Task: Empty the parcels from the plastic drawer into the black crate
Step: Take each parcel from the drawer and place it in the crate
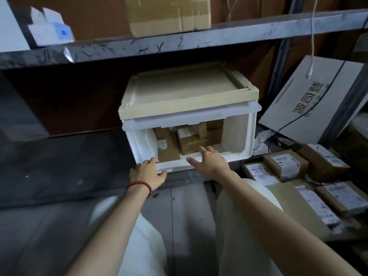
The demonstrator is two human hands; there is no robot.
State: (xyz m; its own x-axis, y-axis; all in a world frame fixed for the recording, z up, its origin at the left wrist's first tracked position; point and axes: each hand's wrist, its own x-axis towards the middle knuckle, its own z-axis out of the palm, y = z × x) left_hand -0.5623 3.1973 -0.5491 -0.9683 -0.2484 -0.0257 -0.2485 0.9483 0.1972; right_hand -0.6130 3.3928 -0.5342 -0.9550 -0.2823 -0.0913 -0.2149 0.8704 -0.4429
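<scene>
A white plastic drawer unit with a beige top stands on the lower shelf. Through its clear front I see several brown cardboard parcels with white labels. My left hand, with a red bead bracelet at the wrist, grips the drawer's lower front edge near its left corner, fingers curled over the lip. In front of the drawer's front panel is my right hand, fingers spread and straight, holding nothing. No black crate shows in this view.
A dark metal shelf runs overhead with a cardboard box on it. More labelled parcels lie stacked at the right. A large grey carton leans behind them. A white cable hangs down.
</scene>
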